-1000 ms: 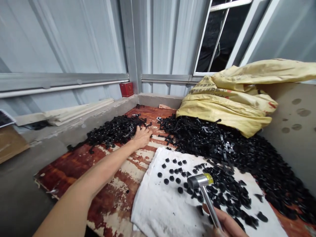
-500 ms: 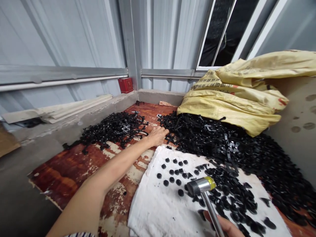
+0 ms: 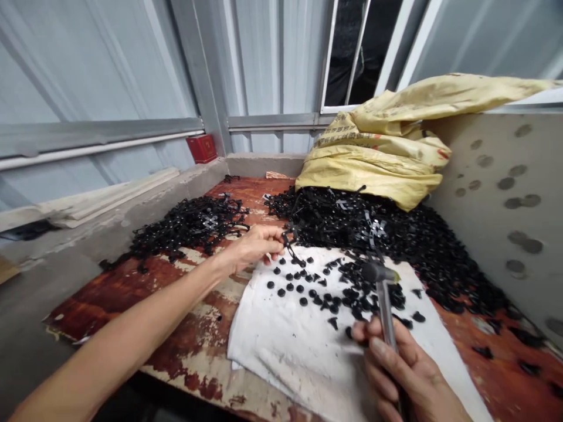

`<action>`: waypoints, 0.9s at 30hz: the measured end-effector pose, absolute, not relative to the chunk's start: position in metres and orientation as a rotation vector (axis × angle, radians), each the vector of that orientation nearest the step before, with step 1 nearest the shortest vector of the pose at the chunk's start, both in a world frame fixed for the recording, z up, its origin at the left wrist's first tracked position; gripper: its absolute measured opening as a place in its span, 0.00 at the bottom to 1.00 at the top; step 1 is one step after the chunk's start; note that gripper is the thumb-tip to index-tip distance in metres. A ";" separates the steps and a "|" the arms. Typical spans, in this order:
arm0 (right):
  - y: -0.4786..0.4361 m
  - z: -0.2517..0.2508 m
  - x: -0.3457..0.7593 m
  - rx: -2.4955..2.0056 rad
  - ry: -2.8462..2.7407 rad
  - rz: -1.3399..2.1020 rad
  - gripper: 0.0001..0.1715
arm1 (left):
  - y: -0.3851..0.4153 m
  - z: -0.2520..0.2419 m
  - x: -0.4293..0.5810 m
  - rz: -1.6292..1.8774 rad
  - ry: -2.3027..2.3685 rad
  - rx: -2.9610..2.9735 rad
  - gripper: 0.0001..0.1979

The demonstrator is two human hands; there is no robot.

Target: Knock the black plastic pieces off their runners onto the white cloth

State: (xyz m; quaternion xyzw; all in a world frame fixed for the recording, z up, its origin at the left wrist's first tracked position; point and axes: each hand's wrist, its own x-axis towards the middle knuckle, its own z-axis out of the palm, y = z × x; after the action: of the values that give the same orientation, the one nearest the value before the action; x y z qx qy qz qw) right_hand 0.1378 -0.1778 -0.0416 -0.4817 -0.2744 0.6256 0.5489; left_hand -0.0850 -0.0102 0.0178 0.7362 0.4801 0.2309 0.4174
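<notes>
My left hand (image 3: 255,246) is closed, pinching a thin black strip-like part (image 3: 289,241) that dangles over the far edge of a white cloth (image 3: 281,340). In my right hand (image 3: 404,363) is a two-faced mallet (image 3: 386,299), gripped by its metal handle, its head raised above the cloth. Small round black caps (image 3: 299,289) stand in loose rows on the cloth's left part. A denser heap of black pieces (image 3: 352,287) lies beside them, partly hidden behind the mallet.
A large pile of black parts (image 3: 325,225) spills from under a yellow woven sack (image 3: 373,158). Another black pile (image 3: 185,228) lies left on the worn red board (image 3: 114,299). A red box (image 3: 202,149) sits on the ledge by the corrugated wall.
My left hand has drawn back from the large pile with a black strip in it. More of my right hand and the mallet handle now shows. The view has shifted right.
</notes>
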 end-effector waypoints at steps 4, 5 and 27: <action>-0.175 -0.039 0.138 -1.023 -0.713 1.437 0.23 | -0.081 0.014 -0.058 0.480 0.965 1.573 0.08; -0.175 -0.039 0.138 -1.010 -0.739 1.446 0.23 | -0.093 0.011 -0.052 0.438 0.937 1.553 0.08; -0.179 -0.047 0.138 -1.107 -0.976 1.489 0.22 | -0.147 -0.020 -0.029 0.264 0.965 1.501 0.11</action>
State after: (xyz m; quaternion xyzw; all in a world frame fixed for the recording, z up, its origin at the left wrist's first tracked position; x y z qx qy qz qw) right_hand 0.1384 -0.1795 -0.0469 -0.4575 -0.4033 0.6154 0.4993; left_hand -0.0287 -0.1465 -0.0199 0.6530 0.4196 0.1150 0.6200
